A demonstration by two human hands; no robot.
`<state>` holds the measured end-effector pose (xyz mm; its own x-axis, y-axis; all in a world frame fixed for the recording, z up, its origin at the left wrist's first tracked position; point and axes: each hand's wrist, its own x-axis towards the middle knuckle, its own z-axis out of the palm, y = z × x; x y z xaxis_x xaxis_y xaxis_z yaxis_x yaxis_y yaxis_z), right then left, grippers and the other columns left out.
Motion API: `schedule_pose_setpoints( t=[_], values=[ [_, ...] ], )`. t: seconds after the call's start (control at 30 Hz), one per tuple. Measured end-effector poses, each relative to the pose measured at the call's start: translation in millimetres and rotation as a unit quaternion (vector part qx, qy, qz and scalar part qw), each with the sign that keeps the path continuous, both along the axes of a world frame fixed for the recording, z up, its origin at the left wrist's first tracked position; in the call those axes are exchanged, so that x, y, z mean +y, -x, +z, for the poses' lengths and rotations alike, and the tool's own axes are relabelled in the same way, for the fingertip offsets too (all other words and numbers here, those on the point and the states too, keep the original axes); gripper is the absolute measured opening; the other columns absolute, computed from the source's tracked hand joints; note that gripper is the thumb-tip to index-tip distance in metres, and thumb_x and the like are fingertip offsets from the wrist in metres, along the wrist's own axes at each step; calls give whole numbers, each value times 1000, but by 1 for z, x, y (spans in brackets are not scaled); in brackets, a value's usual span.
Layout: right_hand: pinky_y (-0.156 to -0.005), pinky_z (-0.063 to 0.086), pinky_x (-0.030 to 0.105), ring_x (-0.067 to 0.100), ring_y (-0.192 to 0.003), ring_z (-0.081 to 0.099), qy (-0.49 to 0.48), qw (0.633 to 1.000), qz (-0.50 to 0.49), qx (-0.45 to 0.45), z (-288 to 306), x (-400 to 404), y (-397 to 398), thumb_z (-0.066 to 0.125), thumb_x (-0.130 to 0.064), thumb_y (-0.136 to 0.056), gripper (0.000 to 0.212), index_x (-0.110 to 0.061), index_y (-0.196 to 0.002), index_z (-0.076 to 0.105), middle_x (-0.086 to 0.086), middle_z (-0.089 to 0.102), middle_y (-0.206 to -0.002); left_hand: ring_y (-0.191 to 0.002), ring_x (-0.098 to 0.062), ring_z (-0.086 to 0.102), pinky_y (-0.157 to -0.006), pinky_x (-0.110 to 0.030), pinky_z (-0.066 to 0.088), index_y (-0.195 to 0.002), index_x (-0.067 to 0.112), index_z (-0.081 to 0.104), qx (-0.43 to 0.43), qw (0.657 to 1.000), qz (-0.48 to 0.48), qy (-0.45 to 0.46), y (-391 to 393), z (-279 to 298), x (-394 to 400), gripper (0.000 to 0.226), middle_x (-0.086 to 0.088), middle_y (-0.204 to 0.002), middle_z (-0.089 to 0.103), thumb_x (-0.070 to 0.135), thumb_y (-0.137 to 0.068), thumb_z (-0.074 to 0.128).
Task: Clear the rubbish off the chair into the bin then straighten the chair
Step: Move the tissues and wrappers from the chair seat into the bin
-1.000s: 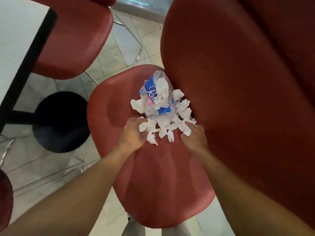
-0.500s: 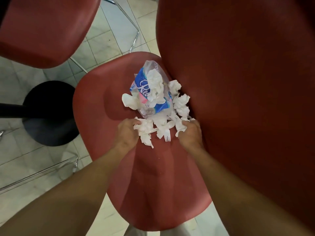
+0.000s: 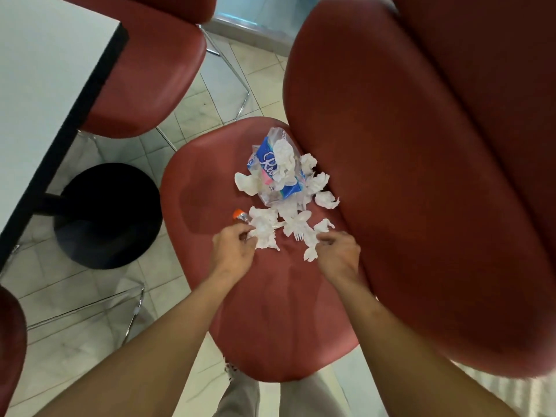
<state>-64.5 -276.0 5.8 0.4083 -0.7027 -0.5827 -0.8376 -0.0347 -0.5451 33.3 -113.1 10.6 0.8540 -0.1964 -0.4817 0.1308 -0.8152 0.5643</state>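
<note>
From the head view, a red chair (image 3: 270, 311) stands in the middle, and its seat carries the rubbish. A clear wrapper (image 3: 278, 168) with blue print lies on the seat, close to the chair back. Crumpled white tissues (image 3: 319, 182) lie around the wrapper and in front of it. A white plastic fork (image 3: 298, 236) lies among the tissues, between the two hands. The left hand (image 3: 233, 251) has curled fingers and pinches a tissue at the left edge of the pile. The right hand (image 3: 338, 254) grips another tissue at the right edge. A small orange cap (image 3: 238, 212) lies just beside the pile. A black base (image 3: 105, 215) stands on the floor left of the chair.
</note>
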Motion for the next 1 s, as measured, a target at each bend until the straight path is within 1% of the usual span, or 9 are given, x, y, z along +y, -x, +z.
schedule_pose_setpoints(
  t=[0.13,0.3,0.4,0.53,0.63,0.77,0.87,0.93,1.0],
  values=[
    [-72,46,16,11,-80,64,-15,1000,-16,-17,39,32,8,60,-5,-80,26,-16,-96,77,0,73,-99,-76,-18,61,-74,-19,40,-104,19,73,-23,999,-13,19,18,36,23,22,4,-76,64,18,-83,67],
    [-61,45,19,9,-65,59,-27,998,-11,-60,80,80,27,63,-5,-76,19,-19,-80,77,-6,68,-75,-77,-16,62,-75,-21,44,-97,20,75,-42,998,-17,35,40,68,71,17,6,-74,65,22,-83,66],
    [-53,44,18,9,-60,58,-30,997,-10,-73,97,109,46,60,-3,-77,21,-18,-76,75,-6,68,-78,-74,-17,61,-70,-23,44,-91,19,75,-49,997,-11,51,55,83,102,14,1,-74,68,21,-83,64],
    [-46,41,16,6,-52,52,-22,996,-23,-88,118,147,71,58,-2,-78,23,-18,-75,73,-7,63,-75,-68,-15,57,-63,-23,42,-81,17,73,-58,996,-11,71,82,104,139,11,1,-70,66,18,-82,63],
    [-48,43,17,7,-54,54,-20,995,-23,-98,129,169,85,58,0,-78,23,-16,-76,74,-5,66,-77,-75,-14,60,-69,-24,44,-85,19,74,-54,996,-3,76,99,114,160,11,5,-74,66,18,-82,64],
    [-49,43,16,6,-55,55,-15,993,-7,-115,146,194,102,58,0,-78,22,-16,-75,73,-7,65,-75,-76,-13,60,-68,-20,38,-90,16,75,-57,994,11,91,120,129,186,14,5,-75,66,16,-82,63],
    [-54,46,18,9,-61,59,-13,992,11,-124,154,206,109,58,-1,-76,22,-17,-72,73,-5,68,-76,-79,-16,62,-71,-23,43,-91,15,75,-68,993,34,90,135,141,200,15,1,-77,68,15,-82,63],
    [-57,48,20,9,-63,60,-17,991,25,-129,157,215,112,58,-1,-75,21,-16,-71,72,-5,68,-75,-76,-14,60,-66,-21,43,-92,14,75,-71,992,48,94,145,147,211,15,0,-77,67,14,-83,63],
    [-60,50,22,10,-64,60,-18,990,40,-132,159,223,117,58,-1,-75,20,-16,-70,72,-6,67,-72,-69,-10,57,-57,-10,39,-91,14,74,-68,991,60,99,155,150,223,14,2,-74,65,13,-84,62]
  ],
)
